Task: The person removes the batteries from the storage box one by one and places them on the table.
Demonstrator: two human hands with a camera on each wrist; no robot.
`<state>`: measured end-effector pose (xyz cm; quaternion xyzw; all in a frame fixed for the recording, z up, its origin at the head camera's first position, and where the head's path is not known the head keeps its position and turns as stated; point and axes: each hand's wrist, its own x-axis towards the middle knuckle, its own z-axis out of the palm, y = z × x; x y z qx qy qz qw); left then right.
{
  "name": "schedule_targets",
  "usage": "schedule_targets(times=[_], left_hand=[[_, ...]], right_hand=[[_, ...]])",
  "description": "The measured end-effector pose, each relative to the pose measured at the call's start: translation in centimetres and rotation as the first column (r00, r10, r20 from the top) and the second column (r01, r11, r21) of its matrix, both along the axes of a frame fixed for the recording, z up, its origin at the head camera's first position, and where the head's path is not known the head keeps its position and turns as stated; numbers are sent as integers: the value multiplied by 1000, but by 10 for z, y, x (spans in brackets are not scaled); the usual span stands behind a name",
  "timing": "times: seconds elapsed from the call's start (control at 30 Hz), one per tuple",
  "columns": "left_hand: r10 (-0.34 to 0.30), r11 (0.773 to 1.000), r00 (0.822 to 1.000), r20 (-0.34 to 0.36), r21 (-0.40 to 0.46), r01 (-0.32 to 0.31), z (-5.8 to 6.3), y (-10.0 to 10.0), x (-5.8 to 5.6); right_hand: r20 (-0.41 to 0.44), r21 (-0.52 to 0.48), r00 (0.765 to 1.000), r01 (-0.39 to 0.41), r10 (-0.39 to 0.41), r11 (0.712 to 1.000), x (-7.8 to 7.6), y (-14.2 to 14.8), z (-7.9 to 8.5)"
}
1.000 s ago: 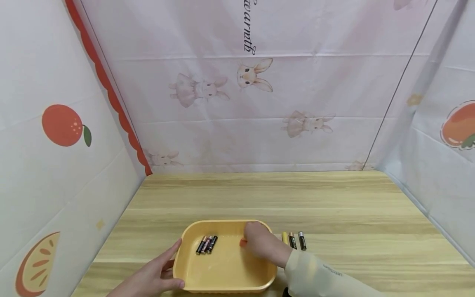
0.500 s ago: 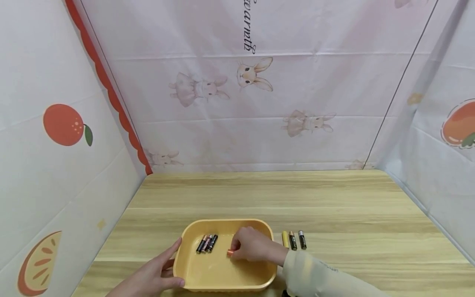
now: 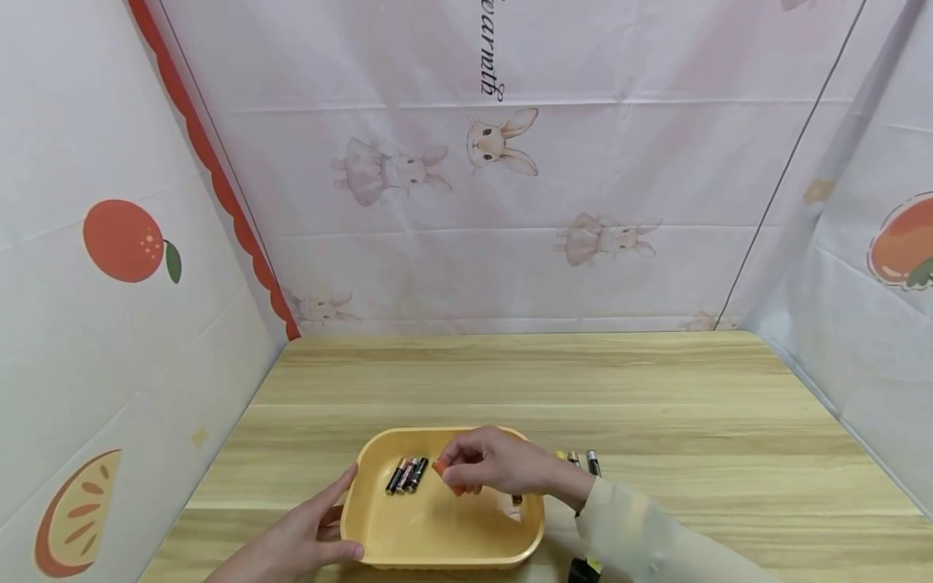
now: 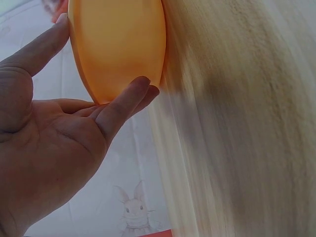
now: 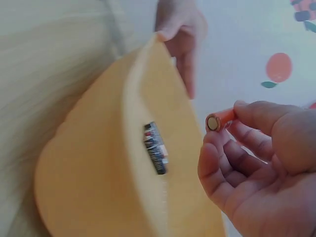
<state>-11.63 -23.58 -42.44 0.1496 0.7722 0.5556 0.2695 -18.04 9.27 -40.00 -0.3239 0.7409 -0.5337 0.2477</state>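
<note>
My right hand (image 3: 503, 468) pinches an orange battery (image 5: 223, 119) between thumb and fingertips, raised over the yellow plastic basin (image 3: 437, 542). In the right wrist view the battery's flat metal end faces the camera. Several dark batteries (image 3: 406, 476) lie side by side on the basin floor at the left. A small dark piece like a battery (image 3: 517, 500) shows near the right wall, partly below my right forearm. My left hand (image 3: 306, 530) holds the basin's left end, thumb at the near corner of the rim and fingers along the outer wall (image 4: 118, 44).
On the wooden table (image 3: 656, 380), right of the basin, lie a silver-topped battery (image 3: 594, 461) and two more, partly covered by my right wrist. A black object (image 3: 583, 570) sits at the lower edge beside my right sleeve. Printed cloth walls (image 3: 408, 267) stand around the table.
My right hand has come from the basin's far right corner toward its middle, then up with the orange battery. My left hand keeps its place on the basin.
</note>
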Motion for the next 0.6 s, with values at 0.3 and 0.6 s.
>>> schedule_targets(times=[0.3, 0.6], left_hand=[[-4, 1000, 1000, 3, 19, 3, -2, 0, -1], [-14, 1000, 1000, -4, 23, 14, -2, 0, -2]], right_hand=[[25, -85, 999, 26, -24, 996, -4, 31, 28], [38, -81, 987, 160, -157, 984, -7, 70, 50]])
